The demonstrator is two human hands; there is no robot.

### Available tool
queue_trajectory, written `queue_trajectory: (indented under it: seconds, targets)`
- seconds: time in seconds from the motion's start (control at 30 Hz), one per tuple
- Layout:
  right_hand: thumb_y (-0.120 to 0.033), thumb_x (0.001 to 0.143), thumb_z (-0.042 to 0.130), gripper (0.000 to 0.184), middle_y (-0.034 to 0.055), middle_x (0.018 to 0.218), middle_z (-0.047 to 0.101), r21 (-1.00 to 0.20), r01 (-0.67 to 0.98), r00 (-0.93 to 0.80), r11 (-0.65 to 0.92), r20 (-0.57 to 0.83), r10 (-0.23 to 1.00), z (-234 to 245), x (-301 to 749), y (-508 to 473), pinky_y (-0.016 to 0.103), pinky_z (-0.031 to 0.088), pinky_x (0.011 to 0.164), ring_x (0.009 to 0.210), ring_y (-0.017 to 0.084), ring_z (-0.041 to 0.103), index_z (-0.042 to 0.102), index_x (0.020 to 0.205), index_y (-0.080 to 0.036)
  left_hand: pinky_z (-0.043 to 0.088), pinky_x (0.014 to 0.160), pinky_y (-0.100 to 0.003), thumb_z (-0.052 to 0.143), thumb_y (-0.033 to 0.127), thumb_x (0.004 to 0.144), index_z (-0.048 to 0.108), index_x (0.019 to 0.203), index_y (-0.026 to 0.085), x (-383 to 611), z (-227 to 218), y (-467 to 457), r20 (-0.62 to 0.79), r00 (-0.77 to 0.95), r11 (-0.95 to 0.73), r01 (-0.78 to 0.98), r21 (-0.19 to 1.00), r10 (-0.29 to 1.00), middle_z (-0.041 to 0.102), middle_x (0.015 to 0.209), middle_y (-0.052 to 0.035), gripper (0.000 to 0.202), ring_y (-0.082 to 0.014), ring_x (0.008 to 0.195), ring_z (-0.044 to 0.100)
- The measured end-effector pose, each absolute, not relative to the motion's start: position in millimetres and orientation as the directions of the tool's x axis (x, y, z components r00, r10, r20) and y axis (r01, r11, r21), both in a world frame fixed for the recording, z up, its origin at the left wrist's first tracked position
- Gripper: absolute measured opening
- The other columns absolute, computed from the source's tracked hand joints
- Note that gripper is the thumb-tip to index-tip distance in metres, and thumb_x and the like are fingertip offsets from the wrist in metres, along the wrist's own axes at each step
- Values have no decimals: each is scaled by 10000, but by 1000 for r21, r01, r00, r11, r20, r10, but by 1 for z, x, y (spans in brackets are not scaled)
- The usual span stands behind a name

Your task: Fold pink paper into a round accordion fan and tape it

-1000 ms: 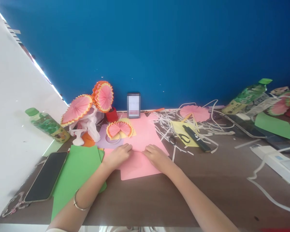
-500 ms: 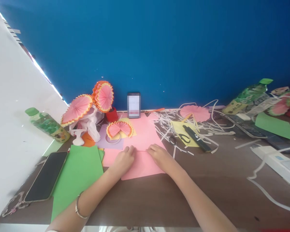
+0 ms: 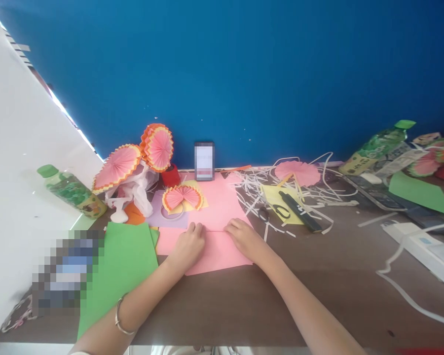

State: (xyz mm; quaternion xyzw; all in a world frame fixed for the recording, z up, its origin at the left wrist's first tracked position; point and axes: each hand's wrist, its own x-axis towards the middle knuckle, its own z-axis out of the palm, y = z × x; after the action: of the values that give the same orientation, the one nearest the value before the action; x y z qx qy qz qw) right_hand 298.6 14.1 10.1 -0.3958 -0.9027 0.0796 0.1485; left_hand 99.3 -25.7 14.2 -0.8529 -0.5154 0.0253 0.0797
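Observation:
A sheet of pink paper (image 3: 218, 254) lies in front of me, with a narrow fold line along its far edge. My left hand (image 3: 191, 244) has its fingers curled and closed on the left part of that edge. On the right part, my right hand (image 3: 244, 240) pinches the same edge, thumb out of sight. More pink paper (image 3: 225, 202) lies flat beyond the hands. Just past my left hand, a small pleated pink, yellow and orange paper fan (image 3: 182, 197) rests near a roll of tape (image 3: 172, 213) on purple paper.
Green paper (image 3: 122, 266) and a phone (image 3: 66, 273) lie to the left, near a tilted bottle (image 3: 74, 192). Several larger paper fans (image 3: 117, 166) stand behind. A phone (image 3: 204, 161) leans on the blue wall. Rightward are scissors (image 3: 281, 211), a black cutter-like tool (image 3: 299, 212) and paper strips (image 3: 259, 182).
The phone on the left has gone from a dark screen to a lit, blurred one. Both hands stay at the paper's edge with hardly any movement.

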Motion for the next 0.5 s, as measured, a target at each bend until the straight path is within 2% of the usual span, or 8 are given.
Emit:
queue_trajectory:
  seconds: [0.13, 0.23, 0.5]
  targets:
    - [32, 789, 341, 285, 71, 784, 513, -118, 661, -706, 741, 239, 667, 13, 297, 13, 306, 382, 679, 736, 181, 451, 566, 765, -140, 478, 486, -235, 432, 41, 781, 522, 967, 88, 98, 14, -25, 49, 458, -445, 880, -167, 887, 465, 925, -126, 212, -214, 856, 461]
    - [40, 779, 350, 278, 65, 739, 498, -48, 664, -723, 746, 214, 657, 14, 296, 12, 298, 366, 637, 685, 175, 432, 553, 715, -138, 480, 497, -245, 439, 38, 777, 528, 959, 84, 97, 14, -25, 55, 481, -466, 867, -177, 875, 468, 907, -121, 208, -209, 831, 465]
    - [41, 779, 376, 276, 70, 735, 512, -7, 682, -721, 732, 163, 674, 14, 293, 12, 294, 359, 642, 699, 176, 446, 566, 692, -139, 459, 487, -250, 422, 35, 778, 547, 937, 82, 97, 13, -25, 43, 519, -498, 837, -226, 854, 463, 882, -123, 207, -206, 800, 453]
